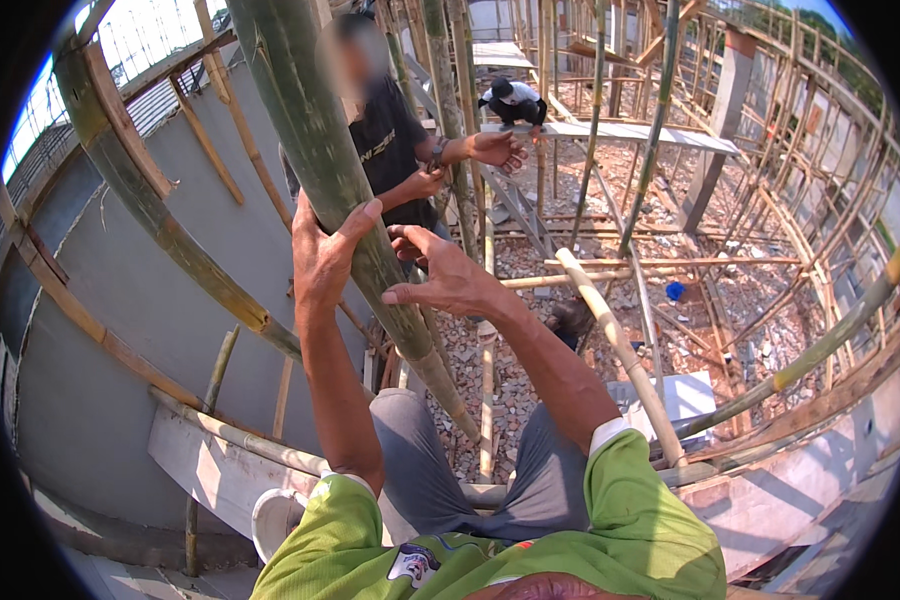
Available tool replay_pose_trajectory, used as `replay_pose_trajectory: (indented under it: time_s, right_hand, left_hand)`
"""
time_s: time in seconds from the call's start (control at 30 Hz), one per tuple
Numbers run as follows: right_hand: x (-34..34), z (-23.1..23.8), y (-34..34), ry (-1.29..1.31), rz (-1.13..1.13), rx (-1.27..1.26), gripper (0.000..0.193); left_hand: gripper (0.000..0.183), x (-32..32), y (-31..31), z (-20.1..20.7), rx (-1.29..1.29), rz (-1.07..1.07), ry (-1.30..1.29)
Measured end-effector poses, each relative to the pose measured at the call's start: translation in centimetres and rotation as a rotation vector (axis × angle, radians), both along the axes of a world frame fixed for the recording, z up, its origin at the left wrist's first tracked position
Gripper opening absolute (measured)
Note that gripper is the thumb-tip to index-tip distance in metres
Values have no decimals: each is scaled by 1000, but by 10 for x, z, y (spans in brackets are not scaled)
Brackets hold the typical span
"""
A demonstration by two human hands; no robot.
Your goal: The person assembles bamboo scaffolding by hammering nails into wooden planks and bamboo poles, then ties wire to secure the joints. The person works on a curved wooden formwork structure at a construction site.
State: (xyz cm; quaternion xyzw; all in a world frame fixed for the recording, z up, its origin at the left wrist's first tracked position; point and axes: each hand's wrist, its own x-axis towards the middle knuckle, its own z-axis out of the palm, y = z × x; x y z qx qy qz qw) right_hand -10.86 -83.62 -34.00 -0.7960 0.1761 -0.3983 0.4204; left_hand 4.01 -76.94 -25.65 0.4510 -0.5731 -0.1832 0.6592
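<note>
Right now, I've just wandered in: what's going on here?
A person in a green shirt handles a thick bamboo pole: the left hand holds its left side, and the right hand, spread open, is at its right side. Beyond, a person in a dark shirt has one hand held out. Farther off, another person crouches near a pale plank.

Rubbly ground (513,388) — a small blue object (675,291) on top.
</note>
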Motion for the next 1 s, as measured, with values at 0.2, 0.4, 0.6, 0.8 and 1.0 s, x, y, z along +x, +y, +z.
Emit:
replay_pose_trajectory:
  time_s: [0.2, 0.4, 0.6, 0.8, 1.0]
  right_hand:
    - [-20, -54, -58, -87, -75, 554, 38]
    - [-25, -122, -106, -231, -330, 810, 23]
    - [-23, -174, -114, 263, -488, 565, 23]
    - [-30, -192, -128, 226, -580, 440, 22]
    - [-29, -197, -117, 169, -628, 434, 22]
  left_hand:
    - [58, 8, -5, -3, -11, -18, -3]
    - [59, 7, -5, -3, -14, -34, 20]
    - [55, 10, -9, -5, -21, -1, -11]
    - [53, 9, -12, -7, -58, -28, 26]
    - [53, 13, -7, -11, -44, -24, -14]
